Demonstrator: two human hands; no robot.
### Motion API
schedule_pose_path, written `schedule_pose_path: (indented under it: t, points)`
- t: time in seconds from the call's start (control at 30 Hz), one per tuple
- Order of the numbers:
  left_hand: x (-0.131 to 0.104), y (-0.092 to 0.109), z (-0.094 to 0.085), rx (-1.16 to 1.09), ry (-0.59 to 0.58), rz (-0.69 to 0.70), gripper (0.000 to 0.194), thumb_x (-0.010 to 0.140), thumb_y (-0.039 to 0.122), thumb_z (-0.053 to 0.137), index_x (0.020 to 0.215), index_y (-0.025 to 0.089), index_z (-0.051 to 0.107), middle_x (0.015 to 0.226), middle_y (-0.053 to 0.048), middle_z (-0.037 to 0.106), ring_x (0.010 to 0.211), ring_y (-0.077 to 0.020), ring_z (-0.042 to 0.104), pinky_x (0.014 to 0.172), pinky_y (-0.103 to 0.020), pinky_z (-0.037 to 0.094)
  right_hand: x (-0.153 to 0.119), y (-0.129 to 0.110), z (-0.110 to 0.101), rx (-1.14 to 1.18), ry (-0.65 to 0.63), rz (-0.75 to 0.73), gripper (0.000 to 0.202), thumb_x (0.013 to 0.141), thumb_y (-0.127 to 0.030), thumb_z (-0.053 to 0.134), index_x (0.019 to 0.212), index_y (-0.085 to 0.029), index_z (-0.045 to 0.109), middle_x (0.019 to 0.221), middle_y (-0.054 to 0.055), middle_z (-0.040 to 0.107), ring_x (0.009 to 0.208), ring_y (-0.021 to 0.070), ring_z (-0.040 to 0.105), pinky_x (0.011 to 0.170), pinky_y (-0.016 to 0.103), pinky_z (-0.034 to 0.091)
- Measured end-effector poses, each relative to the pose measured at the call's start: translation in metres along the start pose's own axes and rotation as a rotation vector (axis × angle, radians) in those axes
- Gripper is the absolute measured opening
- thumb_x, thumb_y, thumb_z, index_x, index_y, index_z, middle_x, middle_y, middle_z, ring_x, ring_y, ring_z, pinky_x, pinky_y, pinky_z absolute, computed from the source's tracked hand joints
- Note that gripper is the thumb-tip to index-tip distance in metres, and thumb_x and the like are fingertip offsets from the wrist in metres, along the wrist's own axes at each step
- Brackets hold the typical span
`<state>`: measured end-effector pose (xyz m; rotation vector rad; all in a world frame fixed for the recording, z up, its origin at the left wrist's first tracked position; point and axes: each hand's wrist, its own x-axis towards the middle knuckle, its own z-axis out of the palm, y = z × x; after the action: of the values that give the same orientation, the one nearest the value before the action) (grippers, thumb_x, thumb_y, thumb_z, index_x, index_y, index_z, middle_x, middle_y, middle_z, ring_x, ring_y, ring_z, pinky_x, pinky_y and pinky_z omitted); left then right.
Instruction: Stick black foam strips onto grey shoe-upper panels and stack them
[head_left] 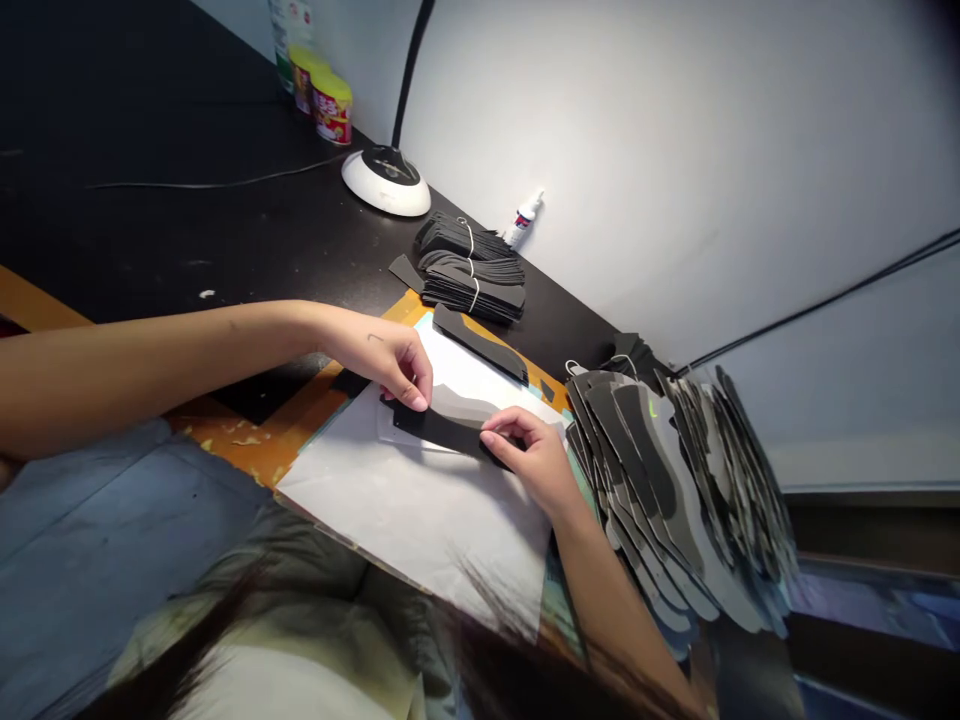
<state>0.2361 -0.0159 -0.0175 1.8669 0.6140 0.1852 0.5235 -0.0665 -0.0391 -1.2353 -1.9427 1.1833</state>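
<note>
"What's happening?"
"Over the white sheet [420,510], the left hand [390,358] at ten o'clock and right hand [538,458] at four are pinching a black strip [444,429] between them, seemingly aligning a grey piece [461,403]."
"Calling for?"
"Steady edges, I'm guessing."

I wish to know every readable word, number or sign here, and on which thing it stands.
Possibly "L", yellow-green: on a layered piece at right.
Small hook-like ink mark, no certain character: on the left hand.
Too blurred to read: labels on the yellow-lidded cans, the tall container behind them and the white bottle; marking on the lamp base.
</note>
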Motion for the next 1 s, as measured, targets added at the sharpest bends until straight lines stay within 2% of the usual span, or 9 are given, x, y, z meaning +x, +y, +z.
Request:
schedule_pose_path:
  t: [0.07,0.13,0.2,0.3,0.43,0.63,0.87,1.0]
  points:
    - [-0.004,-0.002,-0.001,0.025,0.006,0.008,0.023,0.083,0.040,0.071,0.095,0.023,0.081,0.077,-0.003,0.074,0.066,-0.0162,0.064,0.056,-0.021,0.045,0.000,0.003,0.004,0.008,-0.002,0.004,0.018,0.082,-0.038,0.071,0.082,-0.021,0.069,0.071,0.000,0.064,0.061,0.0143,0.053,0.057,0.027,0.041]
    - [-0.007,-0.002,-0.001,-0.012,0.060,-0.030,0.027,0.077,0.040,0.077,0.099,0.024,0.080,0.076,-0.002,0.074,0.066,-0.0167,0.064,0.056,-0.021,0.044,0.001,0.005,0.006,0.001,0.018,-0.011,0.016,0.083,-0.038,0.071,0.081,-0.022,0.070,0.075,0.001,0.067,0.066,0.0154,0.055,0.061,0.028,0.043]
    - [-0.008,-0.002,0.001,-0.079,0.093,-0.053,0.027,0.070,0.040,0.083,0.091,0.023,0.081,0.071,-0.002,0.073,0.062,-0.0171,0.064,0.055,-0.022,0.044,0.001,0.006,0.008,-0.025,0.040,-0.025,0.014,0.083,-0.037,0.071,0.081,-0.023,0.073,0.080,0.002,0.070,0.072,0.0173,0.057,0.067,0.030,0.044]
    - [-0.009,-0.004,0.005,-0.131,0.060,-0.009,0.019,0.065,0.035,0.086,0.078,0.023,0.081,0.068,-0.001,0.073,0.060,-0.0170,0.064,0.054,-0.022,0.044,0.001,0.005,0.011,-0.077,0.057,-0.022,0.013,0.083,-0.037,0.072,0.082,-0.024,0.076,0.082,0.003,0.072,0.077,0.0193,0.059,0.072,0.033,0.045]
    - [-0.007,-0.010,0.006,-0.099,0.073,-0.015,0.017,0.068,0.030,0.085,0.083,0.024,0.082,0.069,0.000,0.074,0.059,-0.0162,0.065,0.053,-0.020,0.045,-0.002,0.005,0.015,-0.146,0.073,-0.016,0.013,0.085,-0.035,0.070,0.082,-0.025,0.077,0.081,0.003,0.072,0.075,0.0197,0.059,0.072,0.033,0.045]
    - [-0.006,-0.014,0.003,0.002,0.024,-0.027,0.027,0.078,0.030,0.077,0.105,0.028,0.080,0.071,0.001,0.073,0.064,-0.0155,0.066,0.053,-0.019,0.044,-0.004,0.004,0.014,-0.193,0.065,-0.034,0.012,0.085,-0.035,0.070,0.080,-0.026,0.076,0.076,0.001,0.071,0.073,0.0200,0.057,0.069,0.033,0.044]
    - [-0.005,-0.015,0.006,-0.005,0.032,-0.035,0.025,0.076,0.031,0.079,0.101,0.029,0.081,0.071,0.001,0.074,0.063,-0.0157,0.064,0.053,-0.021,0.042,-0.002,0.004,0.015,-0.193,0.073,-0.040,0.010,0.085,-0.033,0.071,0.081,-0.027,0.077,0.076,0.001,0.072,0.071,0.0186,0.056,0.068,0.032,0.044]
    - [-0.005,-0.015,0.008,0.002,0.039,-0.034,0.025,0.076,0.031,0.079,0.101,0.030,0.081,0.070,0.002,0.074,0.061,-0.0148,0.063,0.053,-0.022,0.041,-0.002,0.005,0.014,-0.172,0.072,-0.024,0.010,0.085,-0.034,0.071,0.082,-0.027,0.077,0.080,0.001,0.073,0.075,0.0193,0.060,0.070,0.032,0.046]
